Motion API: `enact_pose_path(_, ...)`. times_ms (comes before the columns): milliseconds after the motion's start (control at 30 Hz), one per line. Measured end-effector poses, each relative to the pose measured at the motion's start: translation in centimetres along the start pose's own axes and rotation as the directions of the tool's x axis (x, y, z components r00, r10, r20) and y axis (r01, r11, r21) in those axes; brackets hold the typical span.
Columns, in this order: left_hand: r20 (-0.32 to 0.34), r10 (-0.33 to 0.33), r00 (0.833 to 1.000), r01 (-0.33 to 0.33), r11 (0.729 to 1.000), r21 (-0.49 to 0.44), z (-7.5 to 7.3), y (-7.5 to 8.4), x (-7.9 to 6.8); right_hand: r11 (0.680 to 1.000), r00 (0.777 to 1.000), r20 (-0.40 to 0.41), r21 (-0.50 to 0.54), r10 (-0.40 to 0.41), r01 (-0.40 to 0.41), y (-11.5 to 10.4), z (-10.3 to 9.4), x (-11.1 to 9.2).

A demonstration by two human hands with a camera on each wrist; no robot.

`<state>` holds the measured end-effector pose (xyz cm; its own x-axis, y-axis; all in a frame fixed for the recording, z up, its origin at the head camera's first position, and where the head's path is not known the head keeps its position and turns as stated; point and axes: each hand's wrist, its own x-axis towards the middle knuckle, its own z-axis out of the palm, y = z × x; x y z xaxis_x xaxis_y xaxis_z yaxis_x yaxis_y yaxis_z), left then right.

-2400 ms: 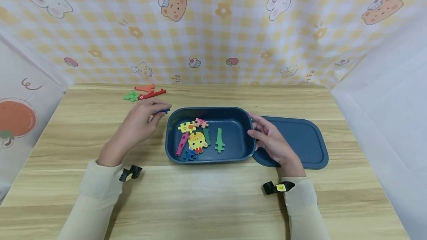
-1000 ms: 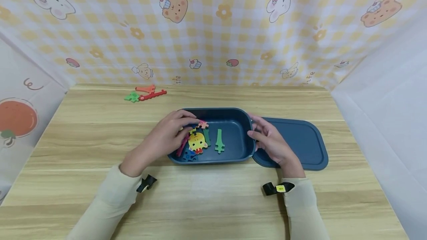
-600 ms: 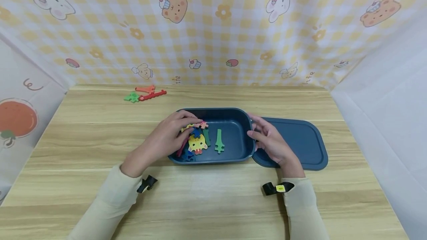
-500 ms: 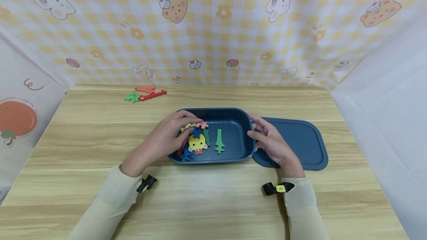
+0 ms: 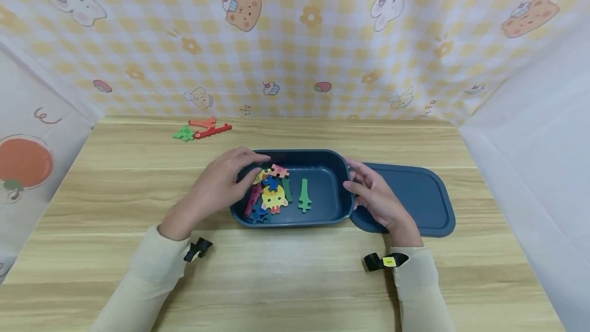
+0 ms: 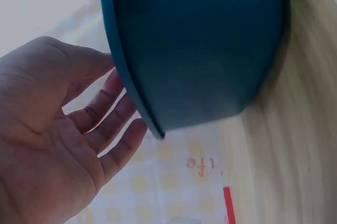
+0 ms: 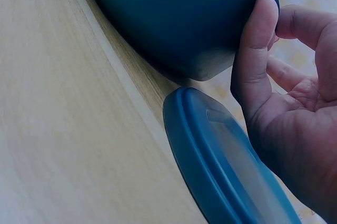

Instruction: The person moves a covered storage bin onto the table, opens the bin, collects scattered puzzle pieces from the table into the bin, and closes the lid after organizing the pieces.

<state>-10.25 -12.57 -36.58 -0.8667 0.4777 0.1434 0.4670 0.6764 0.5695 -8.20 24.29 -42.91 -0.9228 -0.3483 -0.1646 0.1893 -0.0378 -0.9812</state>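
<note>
A dark blue rectangular box (image 5: 329,216) stands on the table with several puzzle pieces inside, mostly on its left side. Among them lie a yellow animal-face piece (image 5: 274,198), a small blue piece (image 5: 271,183) against its top, a pink piece (image 5: 279,170), a magenta piece (image 5: 253,200) and a light green piece (image 5: 304,196). My left hand (image 5: 224,178) hovers at the box's left rim, thumb and fingers apart, nothing between them. At the opposite end, my right hand (image 5: 374,193) pinches the box's right wall between thumb and fingers, as the right wrist view (image 7: 295,92) also shows.
The box's dark blue lid (image 5: 417,199) lies flat at the right, partly behind the right hand. At the back left are an orange piece (image 5: 203,123), a red strip-like piece (image 5: 213,131) and a green piece (image 5: 184,133). A checked cloth (image 5: 295,55) hangs behind the table.
My left hand brought a blue puzzle piece from the table's left into the box and let it go by the yellow face. It has since drawn back leftward. The right hand kept its hold.
</note>
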Motion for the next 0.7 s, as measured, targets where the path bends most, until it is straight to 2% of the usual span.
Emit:
enact_pose_path(167,-0.033,-0.061,0.998,0.061,0.998,-0.017,-0.2,-1.8,0.1,1.0,1.0,-0.013,-0.009,0.009,-0.009,0.1,-0.3,-0.2)
enact_pose_path(433,0.012,-0.174,0.985,0.174,0.985,0.002,-1.2,-5.1,-0.4,1.0,1.0,0.01,0.024,0.005,-0.005,0.5,-0.1,-0.3)
enact_pose_path(567,-0.024,-0.196,0.98,0.196,0.981,-0.002,-1.8,-6.7,-0.1,0.999,1.0,0.018,0.034,-0.019,0.018,0.4,-0.1,-0.1)
enact_pose_path(700,-0.026,-0.215,0.976,0.215,0.977,-0.002,-2.0,-8.5,0.7,0.999,1.0,0.019,0.032,-0.017,0.017,0.2,-0.2,0.1)
